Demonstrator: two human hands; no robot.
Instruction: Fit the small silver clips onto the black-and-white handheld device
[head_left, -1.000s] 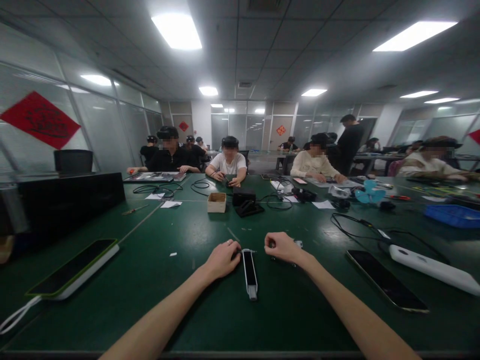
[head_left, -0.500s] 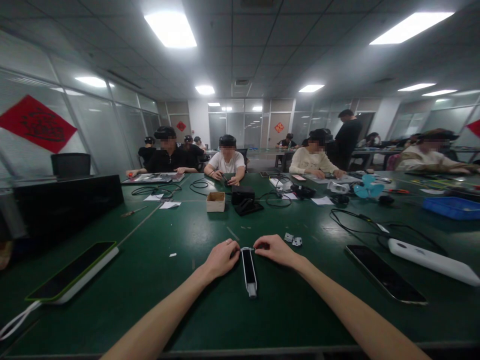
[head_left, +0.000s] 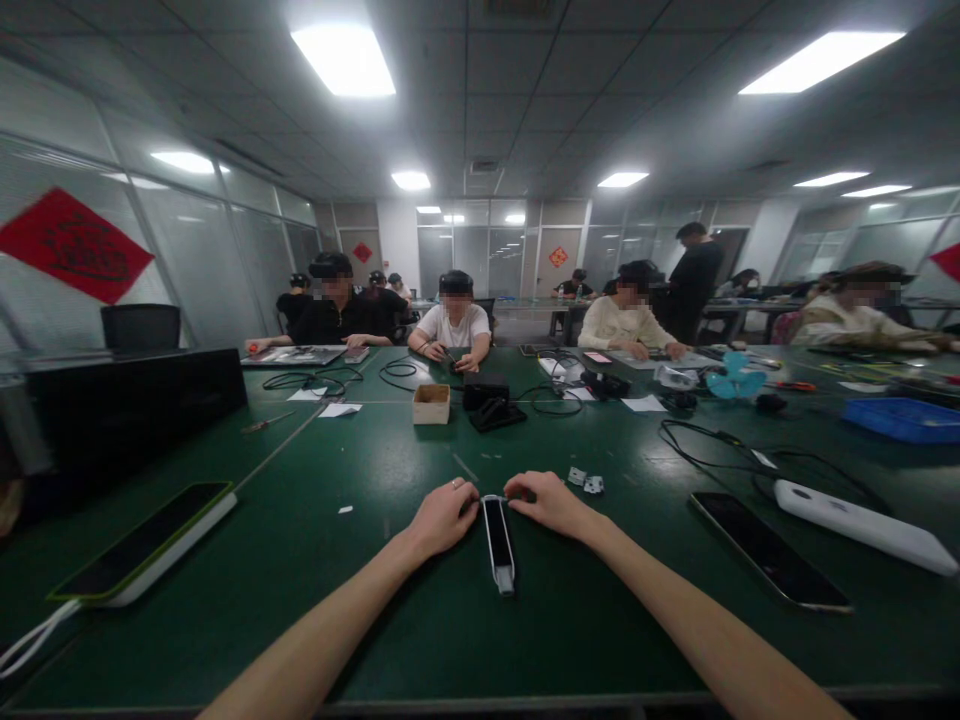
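Observation:
A slim black-and-white device (head_left: 498,542) lies lengthwise on the green table (head_left: 390,600) straight in front of me. My left hand (head_left: 442,516), with a ring on one finger, rests curled against the device's far left end. My right hand (head_left: 546,501) has its fingertips pinched at the device's far right corner. What the fingers of either hand grip is too small to make out. Two small white parts (head_left: 586,481) lie just right of my right hand.
A dark phone (head_left: 769,550) and a white power strip (head_left: 859,524) lie to the right, a green-edged tablet (head_left: 142,545) to the left. A cardboard box (head_left: 433,404), black gear (head_left: 491,402), cables and a blue tray (head_left: 904,418) sit farther back. Several people work at the far side.
My right hand has moved left from beside the small white parts to the far end of the device. The left hand has stayed in place.

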